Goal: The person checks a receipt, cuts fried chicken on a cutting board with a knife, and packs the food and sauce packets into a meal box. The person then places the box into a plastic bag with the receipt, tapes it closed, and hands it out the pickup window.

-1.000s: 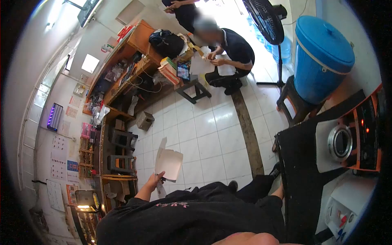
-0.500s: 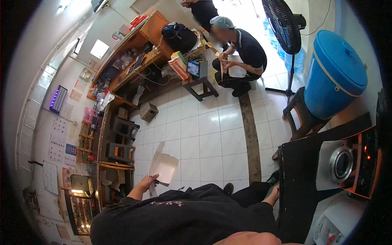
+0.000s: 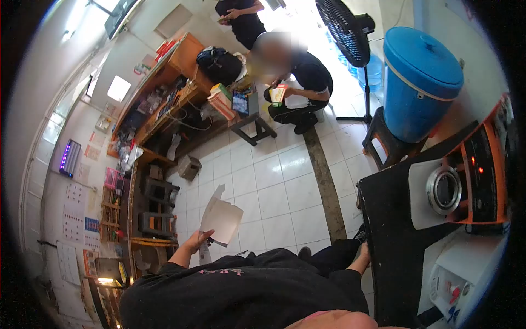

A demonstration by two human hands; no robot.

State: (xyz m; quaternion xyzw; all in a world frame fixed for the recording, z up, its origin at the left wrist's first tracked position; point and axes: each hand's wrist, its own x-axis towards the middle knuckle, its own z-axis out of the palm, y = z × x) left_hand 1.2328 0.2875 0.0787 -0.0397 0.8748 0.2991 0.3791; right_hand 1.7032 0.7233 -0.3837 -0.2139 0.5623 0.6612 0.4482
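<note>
My left hand (image 3: 197, 241) is closed on a partly unfolded paperboard box (image 3: 223, 220), pale inside, with flaps standing up. It is held in the air over the tiled floor. My right hand (image 3: 363, 255) hangs beside the edge of the black table (image 3: 392, 236), and its fingers are hidden there.
A person (image 3: 309, 77) squats ahead, holding a printed box (image 3: 278, 96) near a small stool (image 3: 255, 123) with a phone (image 3: 240, 103). A standing fan (image 3: 345, 33) and a lidded blue barrel (image 3: 419, 88) stand right. Wooden shelving (image 3: 164, 109) lines the left. Another person (image 3: 244, 24) stands behind.
My view has turned, shifting the room leftward. The box in my left hand has tilted slightly. The squatting person has lowered their hands, and a printed box now shows in them.
</note>
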